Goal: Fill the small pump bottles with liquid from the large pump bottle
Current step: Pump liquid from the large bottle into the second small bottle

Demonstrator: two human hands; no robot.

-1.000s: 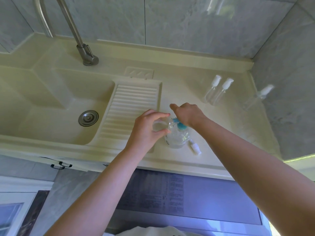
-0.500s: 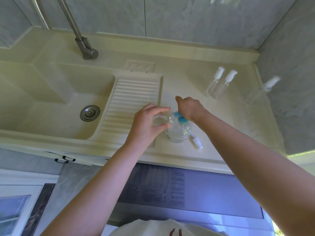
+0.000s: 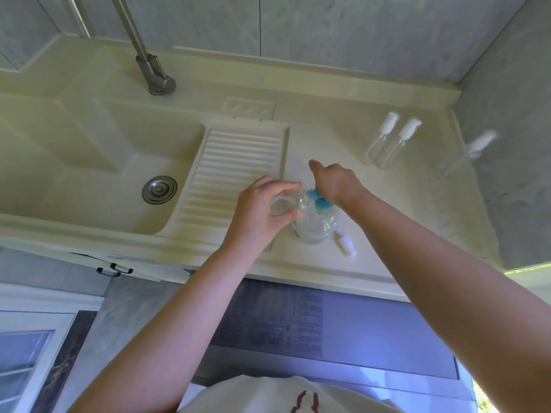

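The large clear pump bottle (image 3: 316, 226) with a blue pump head (image 3: 319, 199) stands on the cream counter near its front edge. My right hand (image 3: 335, 181) rests on top of the blue pump head, fingers pointing away from me. My left hand (image 3: 262, 208) grips a small clear bottle (image 3: 281, 205), uncapped, with its mouth held right at the pump spout. A small white pump cap (image 3: 346, 242) lies on the counter just right of the large bottle.
Two small capped bottles (image 3: 390, 141) stand at the back right, a third (image 3: 474, 152) near the right wall. A ribbed washboard (image 3: 235, 171) slopes into the sink basin (image 3: 89, 162) on the left. The faucet base (image 3: 155, 76) stands behind the sink.
Both hands and the bottles have stayed together in the same pose. The view has tilted slightly, so everything sits a little higher in the frame.
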